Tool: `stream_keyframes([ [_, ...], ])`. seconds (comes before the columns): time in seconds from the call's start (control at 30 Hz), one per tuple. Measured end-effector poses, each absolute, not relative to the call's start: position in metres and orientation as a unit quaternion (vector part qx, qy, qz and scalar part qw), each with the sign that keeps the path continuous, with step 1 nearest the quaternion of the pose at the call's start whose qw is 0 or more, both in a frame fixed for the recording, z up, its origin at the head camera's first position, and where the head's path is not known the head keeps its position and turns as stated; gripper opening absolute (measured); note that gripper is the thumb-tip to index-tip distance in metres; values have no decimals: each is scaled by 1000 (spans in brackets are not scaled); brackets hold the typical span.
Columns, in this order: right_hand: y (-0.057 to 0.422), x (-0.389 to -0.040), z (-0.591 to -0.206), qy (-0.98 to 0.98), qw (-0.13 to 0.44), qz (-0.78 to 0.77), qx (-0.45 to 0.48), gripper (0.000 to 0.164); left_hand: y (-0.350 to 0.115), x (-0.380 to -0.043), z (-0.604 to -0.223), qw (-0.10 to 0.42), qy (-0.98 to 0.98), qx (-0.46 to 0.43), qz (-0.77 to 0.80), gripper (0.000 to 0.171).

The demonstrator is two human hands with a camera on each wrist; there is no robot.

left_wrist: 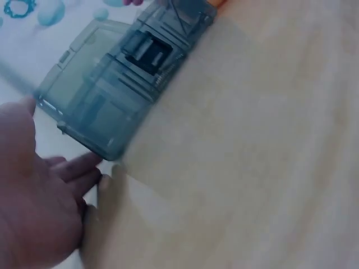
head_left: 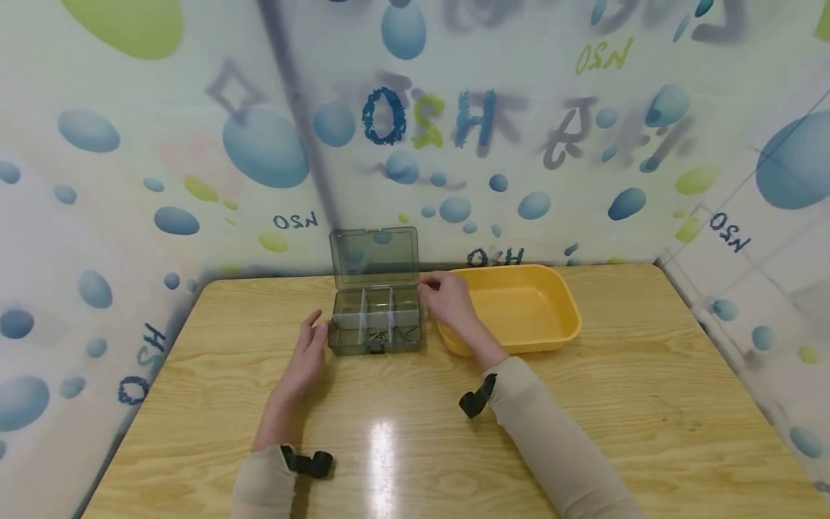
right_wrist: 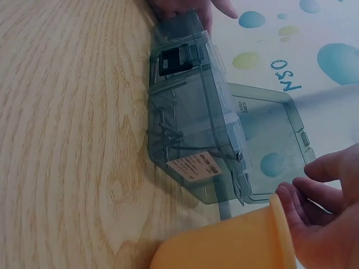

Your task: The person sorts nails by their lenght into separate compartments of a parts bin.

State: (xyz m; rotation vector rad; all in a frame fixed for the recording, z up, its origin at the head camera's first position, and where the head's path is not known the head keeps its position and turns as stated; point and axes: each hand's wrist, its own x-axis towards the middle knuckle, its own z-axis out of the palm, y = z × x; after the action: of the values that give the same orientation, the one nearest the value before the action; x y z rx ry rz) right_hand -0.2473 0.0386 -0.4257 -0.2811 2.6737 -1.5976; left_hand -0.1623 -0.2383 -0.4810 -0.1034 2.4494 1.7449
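Note:
A smoky see-through compartment box [head_left: 344, 341] stands on the table, its hinged lid [head_left: 372, 268] raised at the back. Long thin metal fasteners [head_left: 405, 333] lie in its front middle and front right compartments. My left hand [head_left: 310, 353] is at the box's left wall, fingers extended and fingertips right at the side. Beside the back right corner, my right hand [head_left: 449, 299] hovers near the lid's hinge. The right wrist view shows its fingers [right_wrist: 314, 193] loosely bent, the thumb apart, with nothing visible between them. A paper label [right_wrist: 196, 166] is on the box's right wall.
Close to the box's right side sits a yellow plastic tray [head_left: 570, 317], partly under my right forearm. The wooden table [head_left: 616, 404] meets a patterned wall covering [head_left: 454, 180] behind the box. Each wrist carries a black camera mount [head_left: 476, 398].

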Motion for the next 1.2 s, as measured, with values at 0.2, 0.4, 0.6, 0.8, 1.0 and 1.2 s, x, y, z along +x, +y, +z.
stream_keyframes([
  [0.2, 32, -258, -423, 840, 15, -535, -86, 35, -244, -183, -456, 48, 798, -92, 594, 68],
  [0.4, 29, -266, -423, 838, 34, -539, -74, 53, -237, -216, -431, -43, 790, -114, 601, 63],
  [0.6, 26, -271, -424, 831, 56, -547, -84, 67, -232, -238, -410, -47, 804, -99, 584, 65],
  [0.8, 22, -273, -423, 832, 79, -541, -92, 91, -224, -246, -402, 9, 805, -79, 588, 75],
  [1.0, 20, -273, -421, 819, 121, -553, -92, 100, -216, -249, -399, 51, 804, -61, 589, 84],
  [1.2, 22, -275, -420, 791, 125, -592, -93, 99, -213, -250, -394, 62, 788, -62, 610, 88],
])
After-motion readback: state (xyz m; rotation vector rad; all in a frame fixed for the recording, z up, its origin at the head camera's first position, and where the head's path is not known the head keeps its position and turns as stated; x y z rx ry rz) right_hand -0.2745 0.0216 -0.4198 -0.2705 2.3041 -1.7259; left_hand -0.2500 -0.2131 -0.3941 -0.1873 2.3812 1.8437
